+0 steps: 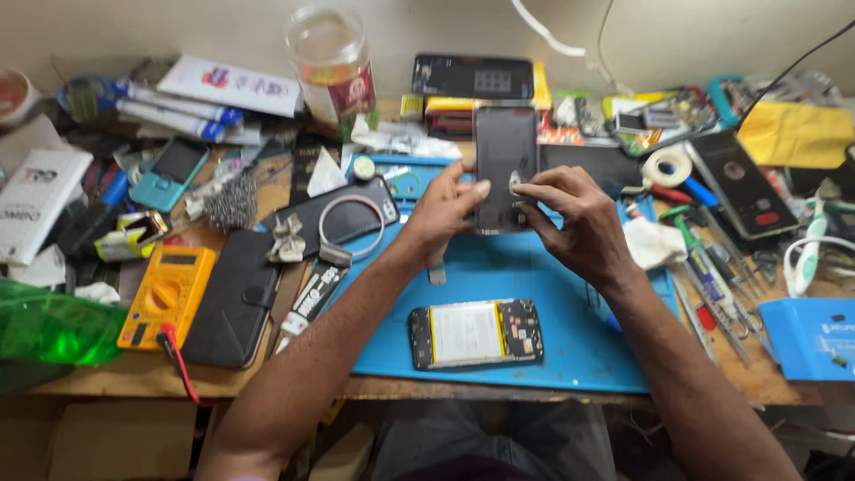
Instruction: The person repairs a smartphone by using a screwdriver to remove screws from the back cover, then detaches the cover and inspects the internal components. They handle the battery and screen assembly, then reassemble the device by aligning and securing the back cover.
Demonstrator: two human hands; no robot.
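Phone screen panel [504, 151], a dark glass rectangle, stands upright on its lower edge over the far part of the blue work mat [570, 294], just above the middle of the frame. Both hands hold it. The left hand [443, 214] grips the panel's left edge, thumb laid across the glass and the other fingers curled behind, so the fingers are closed narrowly on the panel. The right hand [574, 218] meets it from the right: thumb and forefinger are pinched close together on the lower right part of the glass, beside a small pale mark, and the remaining fingers are bent loosely. Whether something thin sits between those 2 fingertips cannot be told.

Lower on the mat, near the bottom centre, lies an opened phone body [476, 334] with its pale battery and circuit board facing up, well apart from the hands. Left of the mat sit a black phone case [233, 307] and, further left, a yellow multimeter [166, 294] with a red lead. A teal phone [169, 172] lies at the upper left, near a clear plastic jar [331, 58] at the top. Another dark phone [472, 76] rests just behind the panel. At the right, a roll of tape [668, 167], a black phone back [741, 185] and several screwdrivers [708, 276] crowd the wooden bench, with a blue box [815, 338] at the lower right edge.
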